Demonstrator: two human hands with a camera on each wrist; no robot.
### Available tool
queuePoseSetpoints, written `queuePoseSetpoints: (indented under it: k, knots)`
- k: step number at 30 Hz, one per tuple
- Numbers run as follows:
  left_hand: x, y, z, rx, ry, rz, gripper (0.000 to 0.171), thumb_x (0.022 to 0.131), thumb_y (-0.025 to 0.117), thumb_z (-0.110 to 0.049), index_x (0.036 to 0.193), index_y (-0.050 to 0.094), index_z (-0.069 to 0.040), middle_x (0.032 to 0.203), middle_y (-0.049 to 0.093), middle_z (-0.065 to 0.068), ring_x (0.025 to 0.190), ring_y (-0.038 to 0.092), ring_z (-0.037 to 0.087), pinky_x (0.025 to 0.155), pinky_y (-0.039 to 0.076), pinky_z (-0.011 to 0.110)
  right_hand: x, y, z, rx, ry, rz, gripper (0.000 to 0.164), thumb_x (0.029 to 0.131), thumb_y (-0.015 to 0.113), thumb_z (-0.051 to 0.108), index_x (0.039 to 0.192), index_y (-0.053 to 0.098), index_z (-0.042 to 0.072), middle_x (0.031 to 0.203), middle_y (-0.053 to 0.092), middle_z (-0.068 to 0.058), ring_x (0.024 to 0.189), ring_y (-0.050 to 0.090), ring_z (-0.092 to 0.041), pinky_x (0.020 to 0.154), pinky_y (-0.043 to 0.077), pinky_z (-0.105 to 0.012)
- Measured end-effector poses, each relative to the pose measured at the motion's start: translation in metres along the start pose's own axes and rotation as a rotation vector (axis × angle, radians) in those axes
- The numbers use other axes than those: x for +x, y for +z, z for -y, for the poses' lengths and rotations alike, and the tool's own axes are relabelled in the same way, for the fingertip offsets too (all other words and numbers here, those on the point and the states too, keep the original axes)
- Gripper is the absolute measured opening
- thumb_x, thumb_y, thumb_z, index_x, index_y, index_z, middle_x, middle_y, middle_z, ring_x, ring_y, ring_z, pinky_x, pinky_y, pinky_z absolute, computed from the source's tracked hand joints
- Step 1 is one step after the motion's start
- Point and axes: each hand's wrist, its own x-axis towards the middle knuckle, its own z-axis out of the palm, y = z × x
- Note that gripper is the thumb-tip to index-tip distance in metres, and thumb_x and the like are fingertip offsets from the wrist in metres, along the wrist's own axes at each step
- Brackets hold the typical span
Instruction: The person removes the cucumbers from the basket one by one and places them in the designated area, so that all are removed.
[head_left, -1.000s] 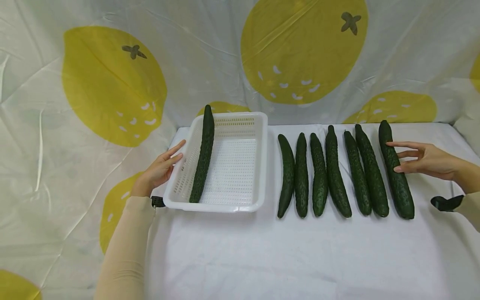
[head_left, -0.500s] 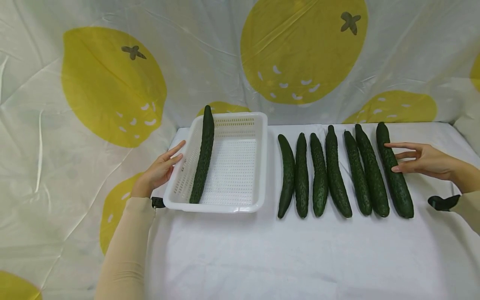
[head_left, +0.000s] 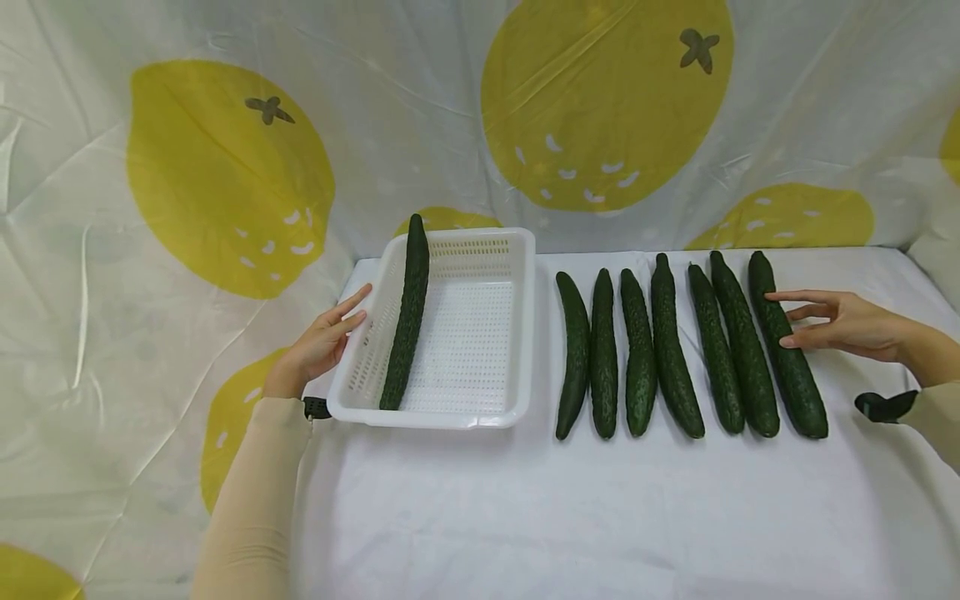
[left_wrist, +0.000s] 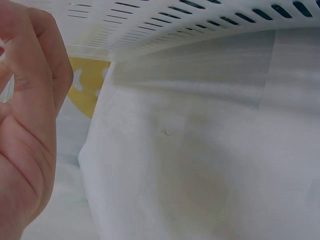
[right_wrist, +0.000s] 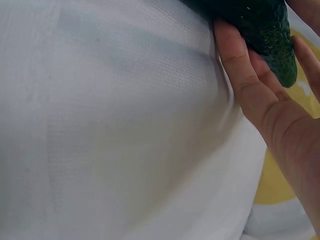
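Note:
At the far right of the row, a dark green cucumber [head_left: 787,358] lies slanted, and my right hand [head_left: 858,323] holds it from the right between thumb and fingers. The right wrist view has this cucumber [right_wrist: 265,37] with fingers on both sides of it. My left hand [head_left: 318,346] touches the left rim of a white plastic basket [head_left: 517,333], its fingers fairly straight. One cucumber [head_left: 408,317] leans inside the basket, its upper end above the back rim. In the left wrist view the basket's slotted wall [left_wrist: 200,25] is above the cloth; the left fingertips are hidden there.
Several more cucumbers, such as the leftmost one [head_left: 573,358], lie side by side on the white tablecloth [head_left: 600,517] between the basket and the right hand. A lemon-print curtain [head_left: 420,125] hangs behind the table and on its left.
My right hand and the rightmost cucumber have shifted slightly left, so its upper end is nearer the neighbouring cucumber. My left hand and the basket have kept their places.

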Motion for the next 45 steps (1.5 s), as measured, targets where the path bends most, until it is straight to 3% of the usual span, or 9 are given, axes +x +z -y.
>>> queuePoseSetpoints:
  k: [7,14,24,31,41,45]
  knots:
    - [0.000,-0.001,0.001,-0.001,-0.001,-0.003,0.057,0.109,0.043,-0.014,0.160,0.023,-0.028,0.120,0.061,0.003,0.094,0.069,0.015,0.074,0.059,0.031,0.001,0.001,0.004,-0.053,-0.003,-0.006,0.074,0.091,0.068,-0.005,0.155,0.037,0.015,0.126,0.044,-0.013,0.098,0.064,-0.011,0.077,0.056,-0.029]
    - [0.000,0.001,-0.001,-0.009,0.000,0.016,0.059,0.109,0.040,-0.013,0.162,0.015,-0.025,0.122,0.063,0.003,0.097,0.069,0.016,0.076,0.058,0.031,0.003,0.002,0.008,-0.111,0.024,0.002,0.072,0.091,0.072,0.002,0.153,0.039,0.015,0.130,0.041,-0.025,0.095,0.064,-0.013,0.075,0.056,-0.030]
    - [0.000,-0.001,0.002,0.002,0.020,0.002,0.057,0.109,0.043,-0.014,0.160,0.022,-0.027,0.122,0.063,0.002,0.097,0.069,0.015,0.076,0.058,0.030,0.000,0.001,0.006,-0.072,0.025,-0.006,0.069,0.092,0.069,0.000,0.153,0.040,0.014,0.125,0.044,-0.021,0.097,0.065,-0.012,0.076,0.056,-0.031]
    - [0.000,0.000,0.002,0.007,0.014,-0.005,0.057,0.108,0.044,-0.015,0.160,0.024,-0.029,0.123,0.062,0.003,0.097,0.068,0.015,0.076,0.058,0.030,-0.003,-0.001,0.006,-0.141,0.021,-0.041,0.067,0.092,0.072,0.006,0.152,0.042,0.016,0.122,0.052,-0.014,0.099,0.060,-0.004,0.076,0.053,-0.027]
    - [0.001,-0.001,0.001,0.003,0.017,-0.004,0.057,0.109,0.043,-0.015,0.160,0.024,-0.028,0.124,0.062,0.004,0.096,0.069,0.015,0.075,0.058,0.029,-0.003,-0.004,0.009,-0.089,0.016,-0.119,0.064,0.093,0.072,0.007,0.150,0.044,0.016,0.111,0.059,-0.001,0.090,0.071,-0.019,0.076,0.056,-0.027]
    - [0.001,-0.001,0.002,0.003,0.015,-0.004,0.057,0.109,0.042,-0.014,0.160,0.023,-0.028,0.123,0.062,0.004,0.097,0.069,0.015,0.075,0.058,0.029,-0.002,-0.005,0.014,-0.059,-0.021,-0.172,0.062,0.093,0.070,0.004,0.149,0.046,0.013,0.107,0.063,0.002,0.090,0.070,-0.017,0.076,0.058,-0.031]
